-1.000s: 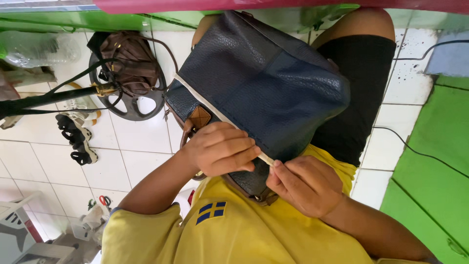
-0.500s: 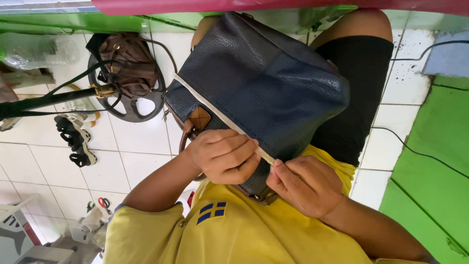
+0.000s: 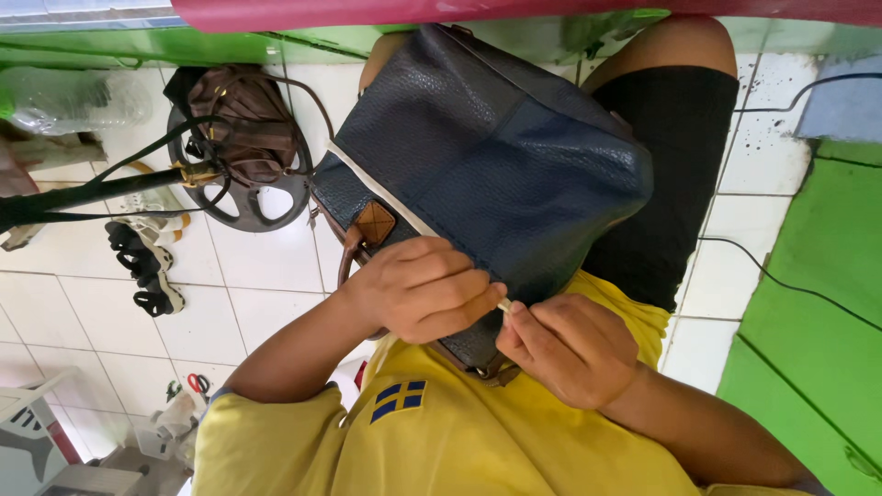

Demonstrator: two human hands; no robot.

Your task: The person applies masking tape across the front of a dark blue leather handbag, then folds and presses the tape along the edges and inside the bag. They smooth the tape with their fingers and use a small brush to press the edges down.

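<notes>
A dark blue leather handbag (image 3: 514, 156) with a cream trim strip (image 3: 377, 188) and brown handle tabs lies on my lap, over black shorts (image 3: 675, 165). My left hand (image 3: 423, 289) grips the bag's near edge, its fingers curled over the cream strip. My right hand (image 3: 570, 349) is just beside it and pinches the end of the same strip between thumb and fingers. The fingertips of both hands nearly touch. A yellow shirt (image 3: 478, 441) fills the bottom of the view.
On the white tiled floor to the left stand a dark wheel (image 3: 243, 207) with a brown bag (image 3: 248, 119) on it, sandals (image 3: 147, 266) and a plastic bottle (image 3: 78, 101). A black cable (image 3: 753, 266) runs toward a green surface (image 3: 818, 312) on the right.
Both hands stay on the bag's edge. My left hand has shifted slightly down along the cream strip toward my right hand.
</notes>
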